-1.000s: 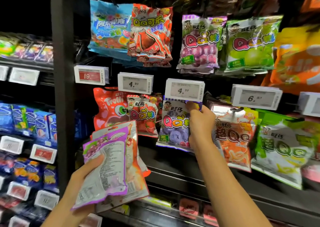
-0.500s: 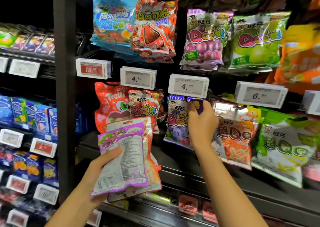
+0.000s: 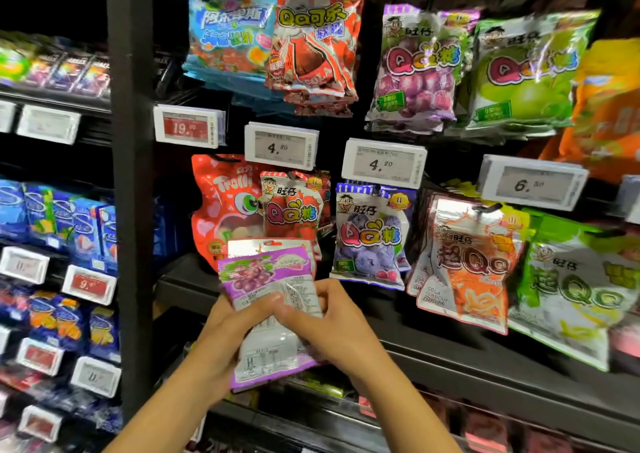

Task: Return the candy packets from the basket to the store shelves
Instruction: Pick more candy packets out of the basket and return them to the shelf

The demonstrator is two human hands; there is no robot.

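The right hand (image 3: 332, 328) has been withdrawn from the hanging blueberry packet (image 3: 369, 238) and is curled, with the left hand (image 3: 225, 335), around the purple grape packet (image 3: 273, 300). Glossy crinkled film and a printed white back panel are displayed; the packet is held before the shelf (image 3: 433, 352).

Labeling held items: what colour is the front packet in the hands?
Purple, with a grape picture and a silvery printed back panel, on the front packet; head view shows it.
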